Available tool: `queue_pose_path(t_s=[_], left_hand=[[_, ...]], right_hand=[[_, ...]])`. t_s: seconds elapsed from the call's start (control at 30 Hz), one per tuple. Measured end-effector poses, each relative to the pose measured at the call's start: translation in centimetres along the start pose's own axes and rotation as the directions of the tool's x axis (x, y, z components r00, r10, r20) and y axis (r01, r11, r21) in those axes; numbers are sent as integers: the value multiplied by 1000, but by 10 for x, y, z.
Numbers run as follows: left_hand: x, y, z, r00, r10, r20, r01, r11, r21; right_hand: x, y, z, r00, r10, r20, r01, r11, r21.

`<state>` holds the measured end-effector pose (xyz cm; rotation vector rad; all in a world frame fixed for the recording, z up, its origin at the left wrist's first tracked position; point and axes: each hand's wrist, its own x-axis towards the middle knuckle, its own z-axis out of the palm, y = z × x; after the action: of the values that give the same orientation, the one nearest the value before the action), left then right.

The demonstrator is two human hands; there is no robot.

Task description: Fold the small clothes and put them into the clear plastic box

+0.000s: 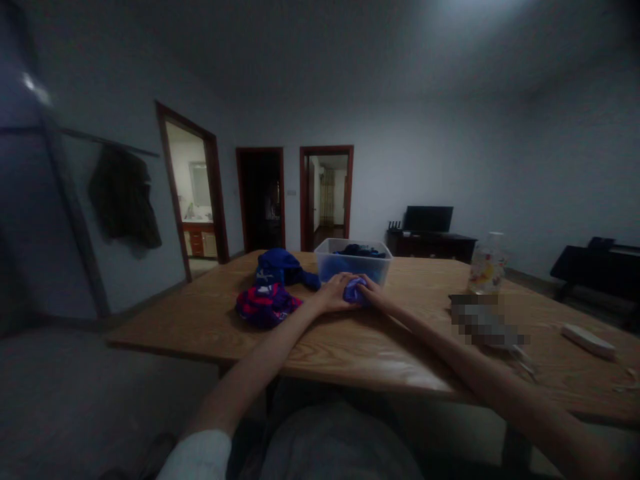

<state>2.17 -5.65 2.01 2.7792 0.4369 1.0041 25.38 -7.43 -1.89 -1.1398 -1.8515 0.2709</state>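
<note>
Between my two hands is a bundled piece of purple-blue cloth (355, 291), low over the table in front of a clear plastic bin. My left hand (336, 293) wraps its left side, and my right hand (371, 291) grips its right side. The clear bin (327, 252) stands just beyond my hands and holds dark and blue cloth (357, 251). To the left lies a crumpled pink and purple cloth (265, 307) with a white print. A blue cloth item (281, 268) lies behind it, partly spread toward the bin.
The wooden table (410, 360) spans the front. On its right stand a clear patterned jug (486, 270), a blurred-out flat object (483, 323) and a white elongated object (588, 341). A television (429, 219) sits on a dark cabinet by the far wall. A dark jacket (125, 197) hangs at left.
</note>
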Motion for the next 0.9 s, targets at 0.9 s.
queue_pose_path(t_s=[0.9], left_hand=[[-2, -6, 2, 993, -119, -11, 120, 984, 129]], right_hand=[[-9, -24, -3, 994, -99, 44, 105, 980, -170]])
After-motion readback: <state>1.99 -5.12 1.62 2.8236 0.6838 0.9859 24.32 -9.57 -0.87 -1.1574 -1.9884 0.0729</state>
